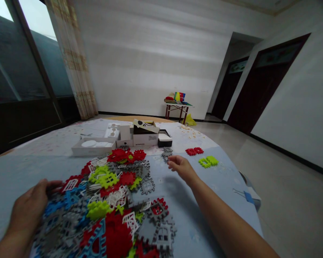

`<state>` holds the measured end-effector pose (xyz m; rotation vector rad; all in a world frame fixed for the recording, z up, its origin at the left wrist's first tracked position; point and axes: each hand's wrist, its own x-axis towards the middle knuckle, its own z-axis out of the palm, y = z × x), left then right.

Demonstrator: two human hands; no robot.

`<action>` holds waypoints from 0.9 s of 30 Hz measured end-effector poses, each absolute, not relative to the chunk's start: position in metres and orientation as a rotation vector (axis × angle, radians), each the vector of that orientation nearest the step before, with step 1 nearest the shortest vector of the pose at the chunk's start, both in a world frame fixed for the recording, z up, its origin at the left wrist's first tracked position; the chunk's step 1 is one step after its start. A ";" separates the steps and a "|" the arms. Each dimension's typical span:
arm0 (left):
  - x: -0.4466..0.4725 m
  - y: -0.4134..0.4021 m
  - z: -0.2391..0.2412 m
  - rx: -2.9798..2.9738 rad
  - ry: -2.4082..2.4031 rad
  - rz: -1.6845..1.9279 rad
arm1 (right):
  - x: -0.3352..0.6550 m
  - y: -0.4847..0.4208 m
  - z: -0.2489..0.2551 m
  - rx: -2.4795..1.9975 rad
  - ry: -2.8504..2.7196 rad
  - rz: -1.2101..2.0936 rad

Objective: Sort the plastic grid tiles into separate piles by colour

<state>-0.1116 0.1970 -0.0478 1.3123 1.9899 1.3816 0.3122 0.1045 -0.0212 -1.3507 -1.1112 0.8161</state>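
A heap of toothed plastic building panels in red, grey, green, blue and white spreads over the table before me. At its left edge is my left hand, fingers stretched toward a red panel with a white window; it appears to hold nothing. My right hand is right of the heap with thumb and fingers pinched at the near edge of a grey toothed panel piece. Farther right lie red toothed pieces and green toothed pieces, each group side by side.
Behind the heap stand a shallow white tray, a white box with a tilted lid, and a black box. Small pale pieces lie at the far right. A blue clip sits at the table's right edge.
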 end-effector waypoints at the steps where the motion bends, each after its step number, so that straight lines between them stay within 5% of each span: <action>1: -0.109 0.192 -0.041 1.250 1.962 1.344 | 0.301 0.100 -0.022 -1.352 -1.216 0.825; 13: -0.101 0.181 -0.021 1.181 1.838 1.232 | 0.177 0.076 0.022 -1.047 -2.499 0.340; 27: -0.099 0.181 -0.021 1.186 1.841 1.226 | 0.175 0.086 0.017 -1.362 -2.592 0.167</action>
